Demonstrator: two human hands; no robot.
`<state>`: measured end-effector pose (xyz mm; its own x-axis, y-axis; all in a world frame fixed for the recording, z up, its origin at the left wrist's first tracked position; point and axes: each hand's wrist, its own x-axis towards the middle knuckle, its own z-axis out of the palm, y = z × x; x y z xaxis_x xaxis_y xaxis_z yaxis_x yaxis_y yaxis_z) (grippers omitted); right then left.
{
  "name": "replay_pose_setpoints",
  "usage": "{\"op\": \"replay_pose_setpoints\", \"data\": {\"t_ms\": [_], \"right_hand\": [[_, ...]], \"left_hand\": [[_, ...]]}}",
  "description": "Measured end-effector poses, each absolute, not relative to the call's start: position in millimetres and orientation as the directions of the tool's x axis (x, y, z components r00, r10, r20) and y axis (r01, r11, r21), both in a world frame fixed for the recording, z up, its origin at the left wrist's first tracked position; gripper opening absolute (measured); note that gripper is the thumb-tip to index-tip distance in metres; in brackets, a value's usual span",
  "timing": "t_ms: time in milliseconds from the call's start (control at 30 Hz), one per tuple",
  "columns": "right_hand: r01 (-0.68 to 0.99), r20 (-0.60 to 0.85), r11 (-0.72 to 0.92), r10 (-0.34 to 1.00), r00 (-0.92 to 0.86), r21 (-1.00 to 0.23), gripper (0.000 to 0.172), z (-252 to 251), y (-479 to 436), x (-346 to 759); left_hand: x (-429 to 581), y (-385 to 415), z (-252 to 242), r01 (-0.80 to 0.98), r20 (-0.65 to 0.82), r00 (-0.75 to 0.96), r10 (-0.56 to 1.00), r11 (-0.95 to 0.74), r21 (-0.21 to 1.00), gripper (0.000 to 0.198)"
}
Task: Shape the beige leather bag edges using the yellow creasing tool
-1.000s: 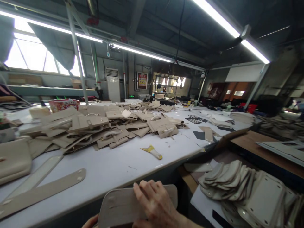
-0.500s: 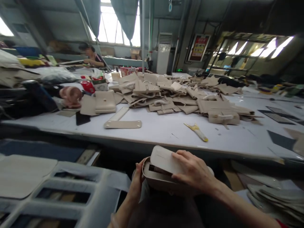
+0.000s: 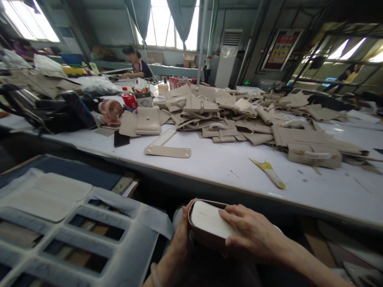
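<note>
Low in the picture, in front of the table edge, both hands hold a folded beige leather piece (image 3: pixel 206 222) with a brown inner edge. My right hand (image 3: pixel 254 235) lies on top of it with fingers curled over its upper flap. My left hand (image 3: pixel 181 239) cups its left end from below. A large heap of beige bag parts (image 3: pixel 239 119) covers the white table (image 3: pixel 209 167) beyond. A flat beige strap (image 3: pixel 167 151) with rivets lies near the table's front. A yellow-handled scraper (image 3: pixel 269 172) rests to the right of it.
To the left stands a grey tray with rectangular cut-outs (image 3: pixel 74 239) and a flat beige panel (image 3: pixel 48 195). A pink fan (image 3: pixel 111 111), a finished beige bag (image 3: pixel 147 120) and dark bags (image 3: pixel 54 111) sit at the table's left. Another person (image 3: pixel 134 63) works far back.
My view has swung left and down, away from the stacks on the right. The flat beige piece is now folded over between my hands, pressed closed by my right hand.
</note>
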<state>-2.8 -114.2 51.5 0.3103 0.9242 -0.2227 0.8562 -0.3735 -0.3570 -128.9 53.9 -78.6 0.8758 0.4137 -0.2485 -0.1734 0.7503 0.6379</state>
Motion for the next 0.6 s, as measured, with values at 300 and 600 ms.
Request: {"op": "replay_pose_setpoints", "data": {"t_ms": [300,600], "right_hand": [[0.887,-0.167,-0.401,0.914,0.37,-0.231,0.033,26.0,-107.8,-5.7],[0.75,0.021,-0.383,0.885,0.466,-0.54,0.039,24.2,-95.4,-11.6]], "left_hand": [[-129.7,56.7,-83.2,-0.132,-0.278,0.869,0.41,0.733,0.667,0.061],[-126.6,55.6,-69.4,-0.123,-0.329,0.829,0.453,0.72,0.683,0.063]]}}
